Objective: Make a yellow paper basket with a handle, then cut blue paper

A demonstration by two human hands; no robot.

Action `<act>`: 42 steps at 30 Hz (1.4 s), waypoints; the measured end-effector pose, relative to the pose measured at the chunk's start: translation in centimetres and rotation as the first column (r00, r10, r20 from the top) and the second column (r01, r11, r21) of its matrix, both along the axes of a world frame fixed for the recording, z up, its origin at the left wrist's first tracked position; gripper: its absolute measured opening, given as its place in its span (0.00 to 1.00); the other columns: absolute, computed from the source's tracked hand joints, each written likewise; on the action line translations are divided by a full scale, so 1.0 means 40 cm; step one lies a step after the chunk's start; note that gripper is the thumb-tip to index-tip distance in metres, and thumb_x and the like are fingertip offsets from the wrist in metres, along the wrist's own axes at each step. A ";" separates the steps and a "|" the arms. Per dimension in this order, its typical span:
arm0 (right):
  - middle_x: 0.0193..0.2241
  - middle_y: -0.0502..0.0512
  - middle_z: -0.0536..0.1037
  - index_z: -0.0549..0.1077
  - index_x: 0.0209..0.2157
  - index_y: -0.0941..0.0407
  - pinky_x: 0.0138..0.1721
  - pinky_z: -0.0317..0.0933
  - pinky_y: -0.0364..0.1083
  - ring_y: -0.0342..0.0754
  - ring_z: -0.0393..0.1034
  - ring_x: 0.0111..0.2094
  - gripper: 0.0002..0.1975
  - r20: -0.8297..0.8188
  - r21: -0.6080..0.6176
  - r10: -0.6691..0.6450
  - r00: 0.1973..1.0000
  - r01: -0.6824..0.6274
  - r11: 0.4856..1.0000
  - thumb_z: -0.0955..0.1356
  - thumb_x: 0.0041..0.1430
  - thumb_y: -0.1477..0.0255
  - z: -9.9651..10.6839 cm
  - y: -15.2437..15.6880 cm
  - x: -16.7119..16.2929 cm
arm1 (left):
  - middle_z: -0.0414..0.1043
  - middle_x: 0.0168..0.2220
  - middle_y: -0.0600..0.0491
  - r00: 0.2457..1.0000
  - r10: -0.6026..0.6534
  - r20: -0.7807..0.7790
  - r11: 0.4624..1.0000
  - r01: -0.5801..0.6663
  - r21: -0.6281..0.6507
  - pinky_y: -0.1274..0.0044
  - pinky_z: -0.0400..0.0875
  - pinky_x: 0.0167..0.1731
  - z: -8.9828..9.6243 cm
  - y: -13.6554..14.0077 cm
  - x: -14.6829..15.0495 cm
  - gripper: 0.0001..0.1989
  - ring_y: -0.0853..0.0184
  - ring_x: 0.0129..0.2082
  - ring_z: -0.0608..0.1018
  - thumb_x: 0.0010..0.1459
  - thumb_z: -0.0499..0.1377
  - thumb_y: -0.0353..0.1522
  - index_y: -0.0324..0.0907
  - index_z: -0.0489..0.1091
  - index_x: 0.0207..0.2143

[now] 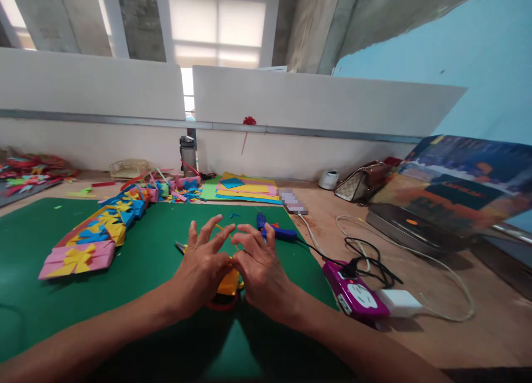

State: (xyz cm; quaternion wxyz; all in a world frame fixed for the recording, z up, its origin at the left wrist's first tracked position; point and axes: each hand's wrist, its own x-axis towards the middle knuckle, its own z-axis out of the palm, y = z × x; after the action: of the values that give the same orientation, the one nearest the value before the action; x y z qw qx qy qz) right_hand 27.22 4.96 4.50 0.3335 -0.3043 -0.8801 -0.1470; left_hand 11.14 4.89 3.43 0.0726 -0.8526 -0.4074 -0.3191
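"Left of the glue gun (285, 234), what do our hands have hold of?"

"An orange piece (228, 284), by the look of it. It sits on the mat (155, 244), nearer to us than the glue gun and partly covered by our fingers. Our left hand (203, 266) grasps it at the top in a thumb-and-finger pinch; our right hand (261, 269) does the same, and the fingertips meet. Just which fold lies between them is hidden from us."

"So which step are we at?"

"Fine shaping or pressing, we'd judge, since both hands work the one spot."

"Anything else within reach?"

"Well left of the glue gun we have a row of boxes (77, 258), the nearest one pink with a yellow bow. Behind the glue gun lie paper sheets (257, 190)."

"And the next move?"

"We think it calls for light, even pressure: one hand anchoring, the other adjusting. If we squeeze too hard, the piece could crease. Neither of our hands grips the glue gun."
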 end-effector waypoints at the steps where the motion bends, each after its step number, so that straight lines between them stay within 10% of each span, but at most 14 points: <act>1: 0.39 0.60 0.71 0.68 0.25 0.58 0.54 0.37 0.61 0.53 0.55 0.53 0.08 -0.002 0.005 0.000 1.000 0.000 1.000 0.60 0.50 0.81 -0.001 0.001 0.000 | 0.62 0.56 0.51 1.000 0.005 -0.008 1.000 -0.005 0.004 0.46 0.42 0.51 -0.001 -0.001 0.000 0.11 0.52 0.60 0.51 0.55 0.53 0.28 0.44 0.73 0.24; 42: 0.46 0.62 0.71 0.70 0.30 0.60 0.56 0.30 0.62 0.54 0.52 0.57 0.11 0.077 0.088 0.032 0.997 -0.038 0.995 0.58 0.58 0.79 -0.026 0.000 0.000 | 0.66 0.53 0.49 0.994 0.044 -0.098 0.914 -0.001 0.405 0.52 0.31 0.57 -0.029 0.007 -0.007 0.04 0.55 0.61 0.52 0.51 0.57 0.27 0.43 0.69 0.25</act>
State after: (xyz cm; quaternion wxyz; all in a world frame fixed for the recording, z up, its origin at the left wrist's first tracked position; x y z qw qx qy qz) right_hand 27.21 4.97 3.45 0.3159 -0.2678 -0.8898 -0.1919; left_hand 10.86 5.16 2.27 0.2720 -0.8300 -0.3382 -0.3503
